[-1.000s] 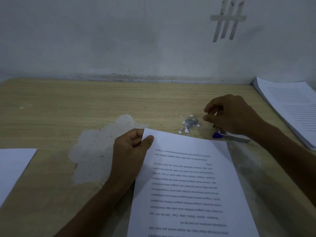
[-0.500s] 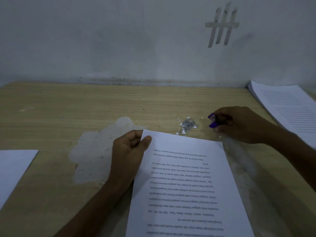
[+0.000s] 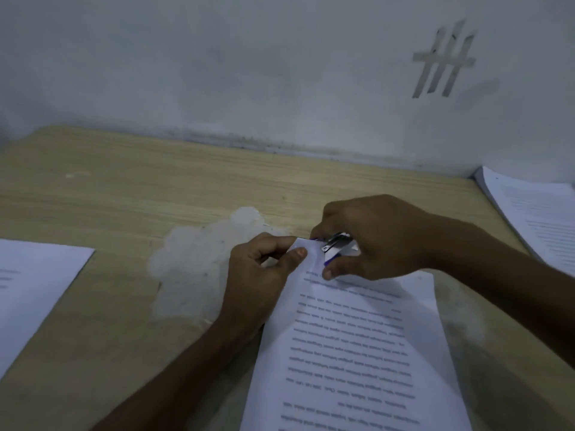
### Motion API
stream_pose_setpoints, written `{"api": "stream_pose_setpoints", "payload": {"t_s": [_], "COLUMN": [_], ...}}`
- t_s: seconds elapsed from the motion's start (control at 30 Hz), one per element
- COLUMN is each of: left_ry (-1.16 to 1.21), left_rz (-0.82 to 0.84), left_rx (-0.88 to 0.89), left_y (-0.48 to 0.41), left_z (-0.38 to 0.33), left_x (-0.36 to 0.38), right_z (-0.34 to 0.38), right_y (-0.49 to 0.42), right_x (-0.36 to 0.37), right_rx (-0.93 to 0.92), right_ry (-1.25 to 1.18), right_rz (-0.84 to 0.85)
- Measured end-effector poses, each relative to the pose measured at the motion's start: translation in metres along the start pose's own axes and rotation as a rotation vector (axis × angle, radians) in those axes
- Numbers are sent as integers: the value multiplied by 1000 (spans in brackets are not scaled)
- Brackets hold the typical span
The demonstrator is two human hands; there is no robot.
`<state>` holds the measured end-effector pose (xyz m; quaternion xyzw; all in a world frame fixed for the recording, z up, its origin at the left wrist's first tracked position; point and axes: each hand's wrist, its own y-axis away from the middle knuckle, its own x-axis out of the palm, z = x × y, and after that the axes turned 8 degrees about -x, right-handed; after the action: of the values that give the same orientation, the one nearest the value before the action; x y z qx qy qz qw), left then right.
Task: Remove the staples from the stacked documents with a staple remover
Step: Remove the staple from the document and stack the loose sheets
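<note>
A stapled printed document [image 3: 357,346] lies on the wooden table [image 3: 124,213] in front of me. My left hand [image 3: 261,275] pinches its far left corner between thumb and fingers. My right hand [image 3: 373,237] grips a staple remover [image 3: 336,244] with metal jaws and purple handles, its jaws set on that same corner. The staple itself is hidden under the tool. The pile of pulled staples is hidden behind my right hand.
A thick stack of printed pages [image 3: 535,216] lies at the right edge of the table. Another sheet [image 3: 34,287] lies at the left edge. A pale worn patch [image 3: 199,265] marks the tabletop left of my hands. A wall [image 3: 249,73] stands behind the table.
My right hand picked up the staple remover beside the staple pile and carried it left to the document's corner. My left hand kept its pinch on that corner.
</note>
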<state>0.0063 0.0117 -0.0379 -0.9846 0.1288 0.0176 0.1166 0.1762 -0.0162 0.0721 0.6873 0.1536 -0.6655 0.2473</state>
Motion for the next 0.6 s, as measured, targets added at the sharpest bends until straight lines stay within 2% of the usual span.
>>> {"api": "stream_pose_setpoints", "payload": {"t_s": [0.37,0.6], "left_ry": [93,46], "left_rz": [16,26], "left_rx": [-17,81], "left_y": [1,1], "left_z": [-3,-3], "left_x": [1,1], "right_z": [8,10], "right_y": [-7,-10], "right_x": [2,6], "right_rx": [-14,10], "right_ry": [-5,33], "right_rz": [17,-58]}}
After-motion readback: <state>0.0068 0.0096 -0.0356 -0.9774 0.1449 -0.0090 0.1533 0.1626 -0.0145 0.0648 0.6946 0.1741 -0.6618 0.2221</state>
